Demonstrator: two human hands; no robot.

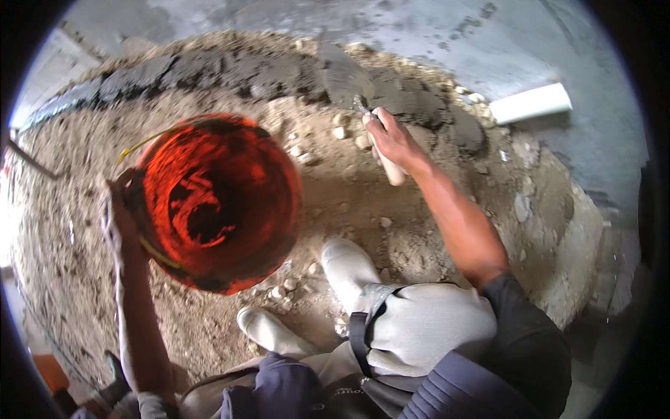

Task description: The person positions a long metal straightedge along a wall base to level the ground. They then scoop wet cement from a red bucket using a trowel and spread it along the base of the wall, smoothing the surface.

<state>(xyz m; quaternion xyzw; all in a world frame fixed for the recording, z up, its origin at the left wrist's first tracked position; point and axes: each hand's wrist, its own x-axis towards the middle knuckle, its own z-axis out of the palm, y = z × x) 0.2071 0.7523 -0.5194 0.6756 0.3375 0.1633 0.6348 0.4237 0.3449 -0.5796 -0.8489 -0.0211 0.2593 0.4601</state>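
My left hand [120,209] grips the left side of an orange bucket [276,178], which is tipped so its mouth faces up toward me. Grey mortar smears coat the inside, and its bottom is dark. A yellow strand, perhaps part of the handle, shows at the rim. My right hand [394,143] is closed round the wooden handle of a trowel [344,75]. The metal blade lies flat against a curved strip of wet grey mortar [262,73] along the far edge of the dirt.
Loose dirt with pebbles [84,244] surrounds my white boots [349,272]. A white pipe piece [532,103] lies at the right, on the grey concrete floor [433,35]. At the lower left are another person's shoe [115,373] and an orange object [50,372].
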